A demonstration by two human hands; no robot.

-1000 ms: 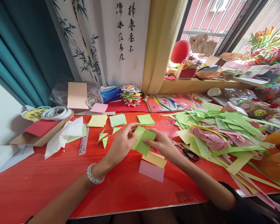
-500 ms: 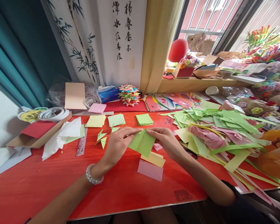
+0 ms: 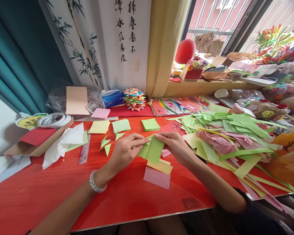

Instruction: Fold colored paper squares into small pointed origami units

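Between my two hands is a green sheet of paper (image 3: 155, 150) with a crease down it, held above the red table. My left hand (image 3: 127, 147) pinches its left upper edge. The thumb and fingers of my right hand (image 3: 175, 143) grip its upper right corner. Just below the sheet lie a folded yellow paper (image 3: 163, 167) and a folded pink paper (image 3: 156, 178). A small pink piece (image 3: 165, 152) shows beside my right hand. Left of my left hand are small folded green paper pieces (image 3: 105, 146).
Stacks of yellow (image 3: 99, 127), pale green (image 3: 121, 125) and green paper squares (image 3: 150, 124) lie behind my hands. A heap of paper strips (image 3: 235, 130) covers the right side. A ruler (image 3: 84, 153) and cardboard tray (image 3: 41, 148) are at left. A multicoloured paper ball (image 3: 134, 99) stands behind.
The green sheet has turned and been bent along its crease, so its right part now stands as a separate panel. Both hands keep hold of it. The view has shifted slightly.
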